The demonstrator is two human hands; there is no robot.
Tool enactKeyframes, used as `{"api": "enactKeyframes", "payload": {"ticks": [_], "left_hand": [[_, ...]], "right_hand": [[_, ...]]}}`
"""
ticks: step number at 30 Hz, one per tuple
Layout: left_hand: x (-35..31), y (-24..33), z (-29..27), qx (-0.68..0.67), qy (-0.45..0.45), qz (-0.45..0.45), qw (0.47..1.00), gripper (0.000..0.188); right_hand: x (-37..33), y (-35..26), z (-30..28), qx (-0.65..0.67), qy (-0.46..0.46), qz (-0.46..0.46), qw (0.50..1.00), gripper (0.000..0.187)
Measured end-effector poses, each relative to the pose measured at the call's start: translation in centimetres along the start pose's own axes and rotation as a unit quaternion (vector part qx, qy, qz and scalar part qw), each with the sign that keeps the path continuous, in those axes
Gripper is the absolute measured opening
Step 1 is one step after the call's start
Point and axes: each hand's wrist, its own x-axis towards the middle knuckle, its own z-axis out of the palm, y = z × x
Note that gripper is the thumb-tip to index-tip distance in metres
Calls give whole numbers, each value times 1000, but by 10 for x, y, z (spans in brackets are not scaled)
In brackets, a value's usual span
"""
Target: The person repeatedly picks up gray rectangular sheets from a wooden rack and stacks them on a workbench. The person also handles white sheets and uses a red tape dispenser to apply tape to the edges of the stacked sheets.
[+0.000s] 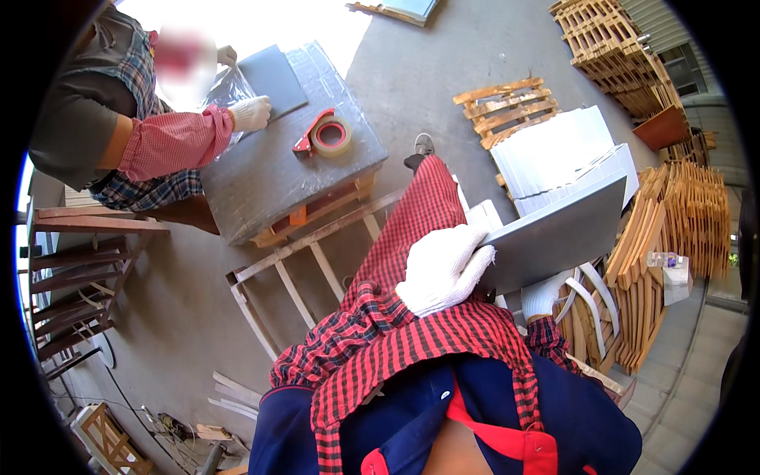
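Note:
A flat dark grey panel (554,233) is held tilted before my body, to the right. My left hand (446,269), in a white knitted glove, closes on its left edge. At the panel's near edge is my right hand (544,296), also gloved in white; it grips there, with its fingers partly hidden. Curved white strips (586,305) lie beside the right hand. Beyond the panel, a stack of white sheets (558,154) rests on a wooden pallet (507,107).
At left a co-worker's gloved hand (252,114) handles clear film over a grey panel (273,75) on a wrapped stack (277,182). A red tape dispenser (324,134) lies there. A metal frame (297,281) stands nearby; wooden pieces (689,214) are piled right.

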Motion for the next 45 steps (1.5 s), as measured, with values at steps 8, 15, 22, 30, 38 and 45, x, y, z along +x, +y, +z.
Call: {"api": "enactKeyframes", "payload": {"ticks": [8, 15, 22, 30, 38, 45], "left_hand": [[135, -83, 15, 3, 57, -58, 997, 17], [308, -237, 34, 31, 165, -310, 936, 18], [403, -359, 33, -83, 337, -440, 828, 30], [477, -407, 61, -146, 366, -476, 786, 30], [505, -445, 46, -56, 336, -480, 808, 39], [555, -526, -4, 16, 283, -468, 837, 40]], "right_hand": [[185, 19, 54, -31, -40, 38, 998, 82], [367, 58, 263, -153, -113, 91, 978, 85], [444, -15, 462, -343, -200, 107, 912, 74], [528, -37, 525, -374, -200, 139, 895, 85], [572, -48, 572, -334, -327, 182, 865, 75], [617, -9, 672, -302, -337, 345, 822, 40]]}}
